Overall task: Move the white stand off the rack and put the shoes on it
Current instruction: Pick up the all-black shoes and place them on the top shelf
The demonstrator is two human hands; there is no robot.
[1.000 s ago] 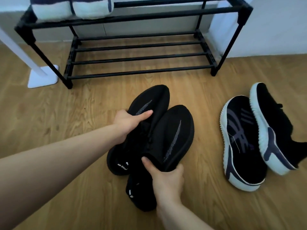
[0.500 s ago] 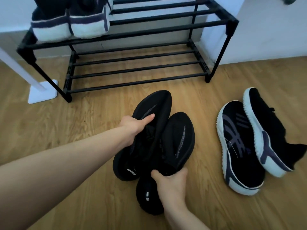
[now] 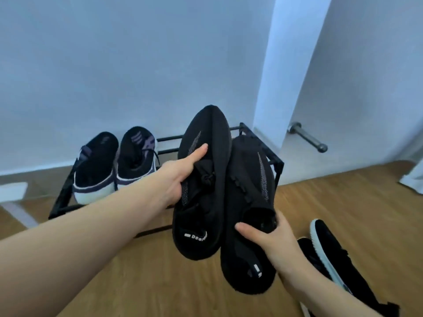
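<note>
I hold two all-black knit shoes up in the air, in front of the black rack [image 3: 275, 160]. My left hand [image 3: 180, 177] grips the left black shoe [image 3: 203, 202] at its side. My right hand [image 3: 272, 239] grips the right black shoe [image 3: 249, 193] at its heel opening. A pair of dark shoes with white soles [image 3: 114, 165] stands on the rack's top shelf at the left. The white stand [image 3: 13, 191] shows at the left edge, beside the rack on the floor.
Another pair of black shoes with white soles [image 3: 329, 255] lies on the wooden floor [image 3: 160, 282] at the lower right. A white wall is behind the rack. A door with a metal handle [image 3: 306, 138] is at the right.
Both hands have lifted the black shoes off the floor and up toward the rack's top shelf. The camera has tilted up, so the wall and door now fill the view.
</note>
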